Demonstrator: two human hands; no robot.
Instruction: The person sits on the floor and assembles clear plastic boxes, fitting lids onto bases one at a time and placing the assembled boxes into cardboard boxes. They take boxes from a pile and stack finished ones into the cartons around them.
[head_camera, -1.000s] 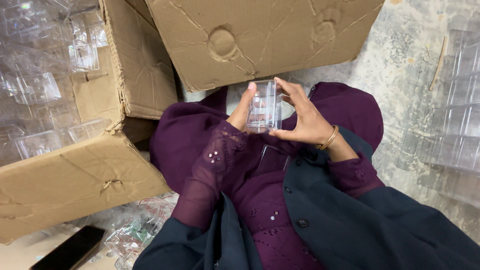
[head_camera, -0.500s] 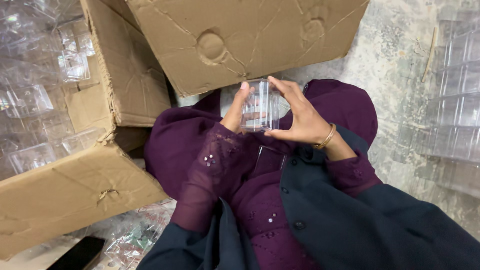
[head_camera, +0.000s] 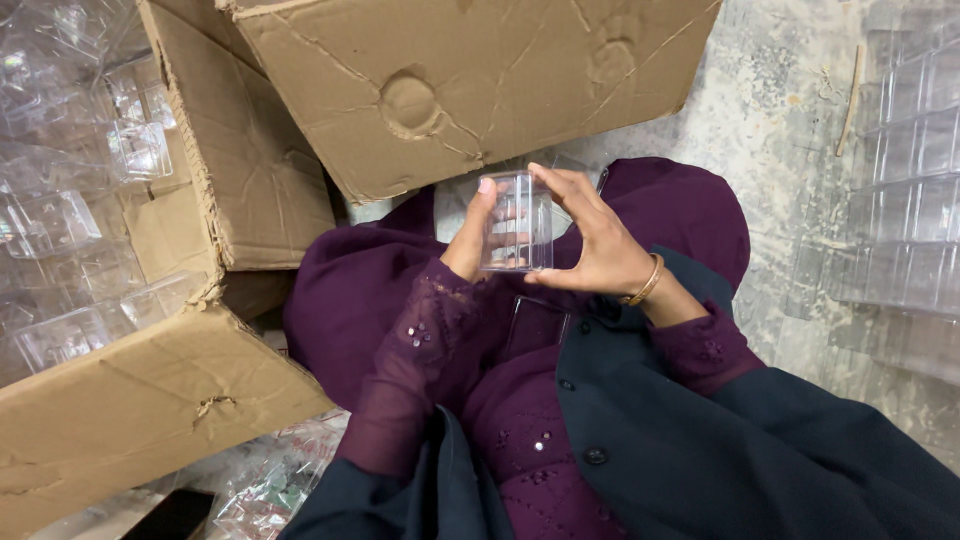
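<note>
Two large, dented brown cardboard boxes fill the upper and left parts of the frame: one tipped box lies across the top centre, the other open box gapes at the left, packed with clear plastic containers, handy for reaching. On the right edge, stacked transparent plastic trays rest on the rough grey concrete floor. The person sits low, lap covered in purple embroidered fabric under a dark buttoned coat, which makes a soft working surface in the centre. Just above the lap, in the middle of the frame, a small clear rectangular plastic box is held upright between both hands. The left hand braces its left wall with thumb and fingers pinching it; the right hand, wearing a gold bangle, wraps fingers over the top and right side, apparently to steady it for inspection or closing. Another clear piece lies flat on the lap directly beneath.
</note>
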